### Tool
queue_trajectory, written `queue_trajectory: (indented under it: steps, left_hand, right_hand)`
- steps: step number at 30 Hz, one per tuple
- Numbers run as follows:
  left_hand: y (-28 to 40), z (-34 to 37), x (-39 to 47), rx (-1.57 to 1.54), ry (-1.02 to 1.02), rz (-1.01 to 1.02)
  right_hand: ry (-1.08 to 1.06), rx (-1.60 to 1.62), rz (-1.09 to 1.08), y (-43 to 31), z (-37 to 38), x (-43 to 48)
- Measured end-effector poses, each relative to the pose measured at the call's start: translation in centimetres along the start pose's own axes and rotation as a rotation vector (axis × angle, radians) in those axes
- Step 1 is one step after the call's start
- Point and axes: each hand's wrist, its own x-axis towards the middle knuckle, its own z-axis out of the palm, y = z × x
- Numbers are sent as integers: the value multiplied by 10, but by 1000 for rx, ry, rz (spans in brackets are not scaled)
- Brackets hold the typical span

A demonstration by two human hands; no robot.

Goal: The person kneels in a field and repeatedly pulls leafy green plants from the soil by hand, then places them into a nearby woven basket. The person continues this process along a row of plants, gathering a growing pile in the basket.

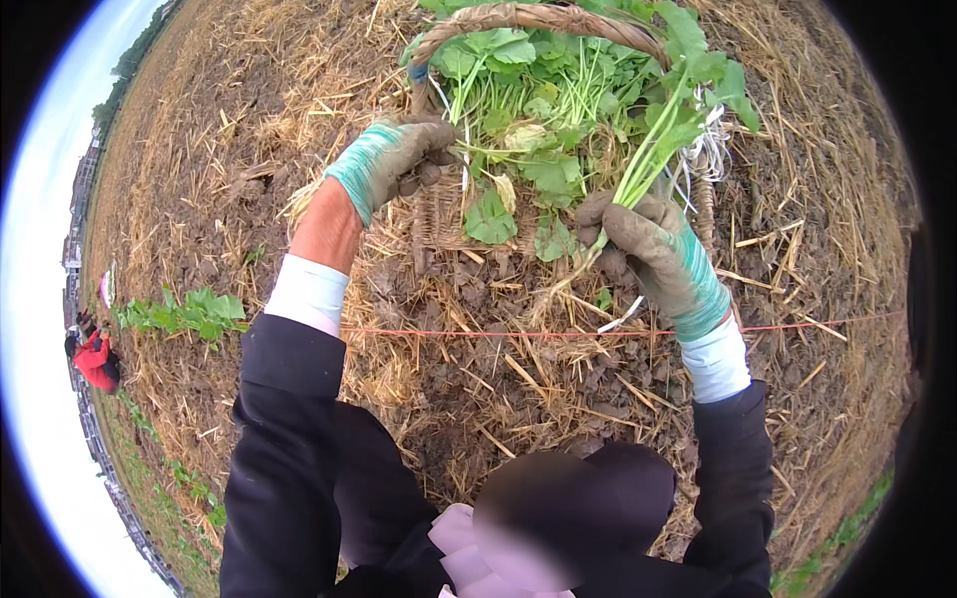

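Note:
A wicker basket (441, 241) with a thick arched handle lies before me, filled with leafy green seedlings (553, 97). My right hand (647, 239), in a muddy grey and teal glove, is closed around the pale stems of a bunch of seedlings (658, 153); their leaves point up and thin roots hang below. At the basket's left side, my left hand (419, 153), gloved alike, has its fingertips together by a leaf stem. Whether it grips that stem, I cannot tell. White strings (706, 146) hang on the basket's right side.
A red string (523, 333) runs across straw-strewn soil between me and the basket. Green plants (187, 312) stand along it at left. Farther left, a person in red (97, 362) crouches in the field. More plants (198, 489) grow in a row at lower left.

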Motion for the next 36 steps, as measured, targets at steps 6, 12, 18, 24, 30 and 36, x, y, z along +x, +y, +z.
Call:
queue_trajectory:
  steps: [6, 12, 18, 24, 30, 36]
  left_hand:
    - [-71, -49, -43, -28, -339, 10]
    - [-150, -80, -70, -81, -231, -46]
    - [-220, -99, -98, -288, -174, 43]
    - [-269, -104, -127, -337, -147, 51]
    - [-297, -97, -153, -769, -100, -126]
    - [-313, -87, -164, -890, -72, -128]
  right_hand:
    - [-151, -141, 297, -4, 73, 77]
    - [-102, -278, 526, 72, 162, 103]
    - [-87, -511, 456, 118, 221, 98]
    - [-27, -607, 455, 140, 266, 98]
    - [22, -712, 431, 172, 288, 107]
    - [-98, -917, 328, 203, 307, 106]
